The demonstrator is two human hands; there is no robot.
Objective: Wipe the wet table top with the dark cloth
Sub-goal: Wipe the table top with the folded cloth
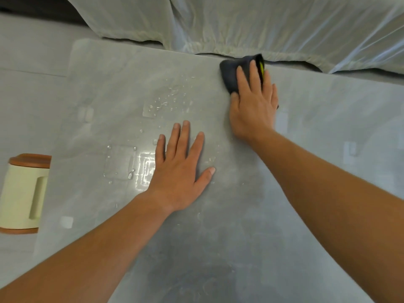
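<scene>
The grey table top [240,215] fills most of the view. Water drops and puddles [166,99] lie left of centre, some beside my left hand. My right hand [254,103] presses flat on the dark cloth [230,71], which has a yellow-green edge and sits near the table's far edge. The fingers cover most of the cloth. My left hand [181,165] rests flat on the table with fingers spread, holding nothing.
A cream container with brown ends [24,193] lies off the table's left edge. Pale grey fabric [240,25] hangs just beyond the far edge. The grey floor [32,55] shows at left.
</scene>
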